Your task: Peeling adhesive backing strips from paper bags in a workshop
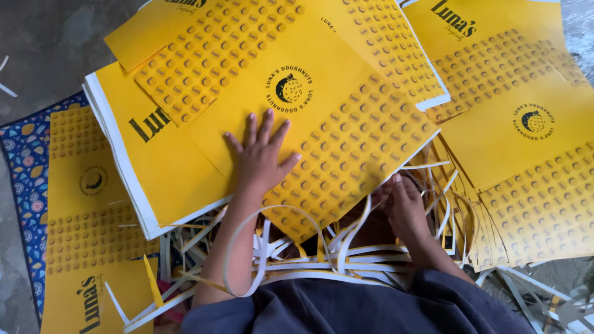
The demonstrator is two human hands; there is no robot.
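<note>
At the far left a patterned mat [25, 167] lay on the floor under yellow printed sheets. A thick stack of sheets [133, 179] sat beside it. The left hand [260, 154] pressed flat on the top sheet [309, 111], fingers [250, 127] spread wide, holding nothing; the sheet's long axis ran diagonally, away from the hand towards upper left. White paper strips [309, 253] tangled below. The right hand [402, 207] touched the sheet's near edge, partly tucked under; its grip could not be told. More sheets [526, 154] crowded the right.
</note>
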